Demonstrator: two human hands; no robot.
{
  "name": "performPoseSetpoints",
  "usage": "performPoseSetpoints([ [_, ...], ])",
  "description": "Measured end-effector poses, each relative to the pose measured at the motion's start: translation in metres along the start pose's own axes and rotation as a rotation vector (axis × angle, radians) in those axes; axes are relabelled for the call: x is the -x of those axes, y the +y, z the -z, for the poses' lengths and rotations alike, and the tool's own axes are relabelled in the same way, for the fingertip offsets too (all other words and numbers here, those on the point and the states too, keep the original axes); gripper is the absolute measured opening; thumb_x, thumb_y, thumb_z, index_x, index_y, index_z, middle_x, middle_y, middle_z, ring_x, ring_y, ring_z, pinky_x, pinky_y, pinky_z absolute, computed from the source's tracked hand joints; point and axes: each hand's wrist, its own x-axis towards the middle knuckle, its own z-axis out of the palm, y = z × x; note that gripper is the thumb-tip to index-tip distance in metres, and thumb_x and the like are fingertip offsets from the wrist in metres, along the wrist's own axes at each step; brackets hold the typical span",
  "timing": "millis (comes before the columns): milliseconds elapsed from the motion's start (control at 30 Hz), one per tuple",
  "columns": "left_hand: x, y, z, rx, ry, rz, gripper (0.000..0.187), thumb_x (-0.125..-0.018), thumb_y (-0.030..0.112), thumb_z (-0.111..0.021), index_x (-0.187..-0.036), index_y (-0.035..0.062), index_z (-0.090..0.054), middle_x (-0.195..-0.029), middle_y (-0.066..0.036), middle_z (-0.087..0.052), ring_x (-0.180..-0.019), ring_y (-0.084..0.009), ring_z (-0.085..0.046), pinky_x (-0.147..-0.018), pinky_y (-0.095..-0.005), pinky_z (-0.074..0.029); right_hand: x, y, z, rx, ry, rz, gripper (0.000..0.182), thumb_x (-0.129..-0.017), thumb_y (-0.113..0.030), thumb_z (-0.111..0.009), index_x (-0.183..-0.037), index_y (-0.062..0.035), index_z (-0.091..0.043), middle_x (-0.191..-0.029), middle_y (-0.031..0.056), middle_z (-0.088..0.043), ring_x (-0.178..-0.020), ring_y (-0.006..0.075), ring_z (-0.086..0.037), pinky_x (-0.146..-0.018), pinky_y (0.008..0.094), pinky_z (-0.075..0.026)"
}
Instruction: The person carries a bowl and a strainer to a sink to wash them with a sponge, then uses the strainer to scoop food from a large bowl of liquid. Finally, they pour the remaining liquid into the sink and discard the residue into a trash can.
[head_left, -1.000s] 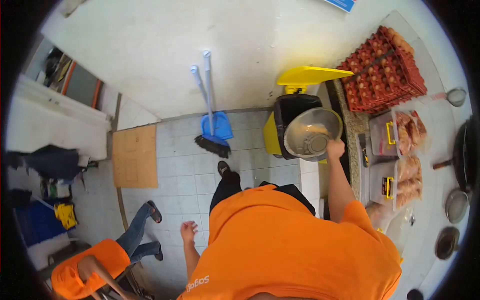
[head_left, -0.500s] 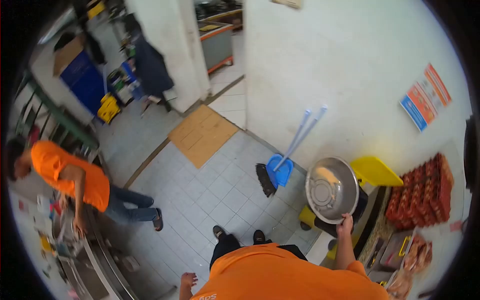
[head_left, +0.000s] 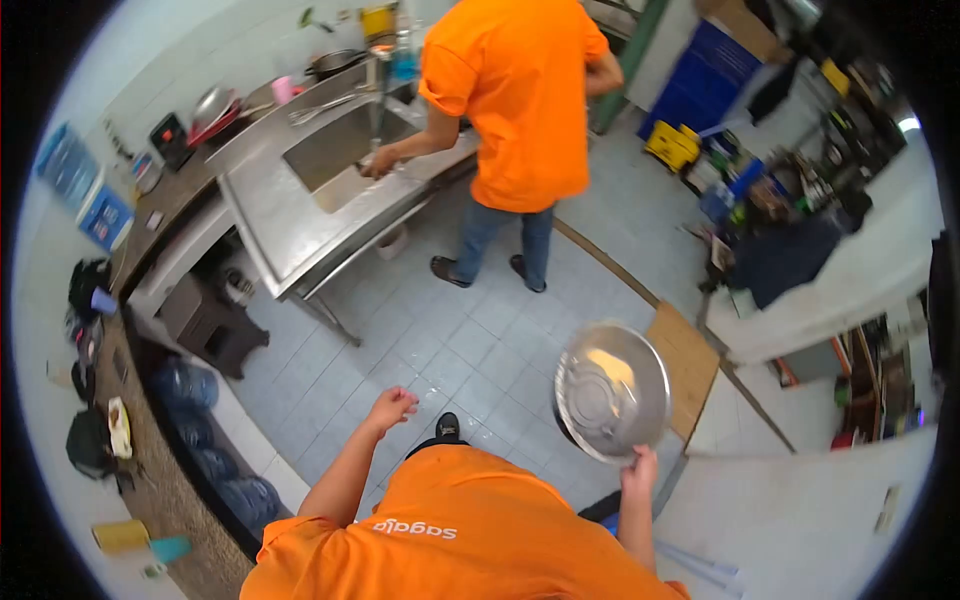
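Note:
My right hand [head_left: 640, 468] grips the rim of a large round metal bowl [head_left: 612, 392], held out over the tiled floor and tilted so its inside shows. A yellowish patch shows on the bowl's inner surface. In front of my body, my left hand [head_left: 393, 408] is raised over the floor with its fingers partly curled and apart, and nothing in it. Beyond it stands a metal sink unit [head_left: 270, 215], which neither of my hands touches.
A person in an orange shirt [head_left: 525, 100] stands at the sink. A dark stool [head_left: 212, 325] and large water bottles [head_left: 185, 385] are under the granite counter [head_left: 180, 500] at left. Cardboard [head_left: 685, 365] lies on the floor at right, near a yellow bucket [head_left: 672, 146].
The view has swung left toward the sink. The bowl has come away from the shelf area with my right hand still on its rim. My left hand is raised further forward.

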Motion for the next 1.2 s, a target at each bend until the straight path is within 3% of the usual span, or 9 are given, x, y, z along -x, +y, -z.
performPoseSetpoints([
  [67,0.029,0.059,0.025,0.062,0.010,-0.019,0.024,-0.096,0.031,-0.060,-0.108,0.0109,-0.061,-0.110,-0.002,-0.067,-0.100,-0.0175,-0.065,-0.078,-0.0362,-0.052,0.000,0.007,-0.107,-0.001,-0.155,0.007,0.029,-0.071,-0.001,-0.064,-0.097,-0.0097,-0.055,-0.088,0.0030,-0.057,-0.076,0.0188,-0.055,-0.068,0.0388,-0.047],
  [100,-0.022,0.107,0.007,0.127,-0.012,-0.003,0.025,-0.097,0.033,-0.059,-0.110,0.0108,-0.061,-0.114,-0.003,-0.066,-0.104,-0.0184,-0.064,-0.081,-0.0369,-0.053,-0.056,-0.006,-0.193,0.019,-0.248,-0.054,0.029,-0.071,-0.001,-0.064,-0.097,-0.0110,-0.055,-0.086,0.0033,-0.056,-0.072,0.0183,-0.053,-0.066,0.0385,-0.045],
  [200,0.001,0.166,0.019,0.252,-0.047,-0.040,0.029,-0.098,0.033,-0.059,-0.115,0.0097,-0.060,-0.123,-0.005,-0.061,-0.110,-0.0217,-0.061,-0.087,-0.0400,-0.054,0.002,-0.015,-0.344,0.164,-0.380,-0.148,0.029,-0.073,0.000,-0.063,-0.097,-0.0125,-0.054,-0.082,0.0035,-0.056,-0.067,0.0169,-0.051,-0.062,0.0372,-0.043],
  [367,0.010,0.218,0.013,0.465,0.032,-0.114,0.028,-0.097,0.027,-0.062,-0.117,0.0078,-0.057,-0.127,-0.008,-0.055,-0.115,-0.0269,-0.059,-0.091,-0.0447,-0.054,0.036,0.017,-0.502,0.218,-0.766,-0.188,0.026,-0.075,0.000,-0.064,-0.095,-0.0113,-0.053,-0.075,0.0024,-0.057,-0.058,0.0164,-0.051,-0.052,0.0331,-0.039],
  [467,-0.002,0.241,0.012,0.653,0.275,-0.174,0.025,-0.096,0.023,-0.064,-0.113,0.0065,-0.056,-0.123,-0.009,-0.054,-0.118,-0.0305,-0.057,-0.091,-0.0485,-0.054,0.072,0.016,-0.578,0.230,-0.875,-0.218,0.023,-0.076,-0.001,-0.063,-0.094,-0.0102,-0.054,-0.076,0.0030,-0.059,-0.056,0.0162,-0.052,-0.050,0.0309,-0.038],
  [733,-0.042,0.317,0.020,0.999,0.824,-0.394,0.020,-0.094,0.005,-0.063,-0.105,0.0046,-0.047,-0.114,-0.015,-0.057,-0.111,-0.0346,-0.060,-0.086,-0.0488,-0.060,0.109,0.026,-0.700,0.317,-1.235,-0.247,0.012,-0.085,-0.006,-0.064,-0.096,-0.0066,-0.062,-0.076,0.0038,-0.063,-0.051,0.0126,-0.051,-0.046,0.0288,-0.039],
  [833,-0.054,0.330,0.040,1.066,1.003,-0.541,0.018,-0.092,-0.003,-0.059,-0.100,0.0059,-0.046,-0.103,-0.010,-0.060,-0.099,-0.0295,-0.065,-0.081,-0.0465,-0.062,0.113,0.010,-0.733,0.443,-1.576,-0.416,0.021,-0.095,-0.026,-0.066,-0.100,-0.0069,-0.060,-0.082,0.0039,-0.064,-0.063,0.0120,-0.060,-0.056,0.0268,-0.048],
  [933,-0.061,0.326,0.064,1.073,1.122,-0.578,0.023,-0.090,-0.006,-0.059,-0.093,0.0085,-0.042,-0.103,-0.012,-0.062,-0.090,-0.0284,-0.067,-0.075,-0.0450,-0.064,0.098,-0.003,-0.750,0.601,-1.674,-0.497,0.025,-0.096,-0.029,-0.065,-0.104,-0.0080,-0.056,-0.088,0.0041,-0.065,-0.071,0.0124,-0.063,-0.061,0.0256,-0.049],
  [1200,-0.077,0.356,0.137,0.785,1.294,-0.583,0.017,-0.088,-0.003,-0.062,-0.093,0.0067,-0.049,-0.097,-0.006,-0.059,-0.083,-0.0191,-0.066,-0.068,-0.0341,-0.062,0.030,0.011,-0.801,0.858,-1.693,-0.339,0.013,-0.096,-0.022,-0.061,-0.100,-0.0110,-0.056,-0.089,0.0029,-0.066,-0.074,0.0110,-0.065,-0.065,0.0258,-0.049],
])
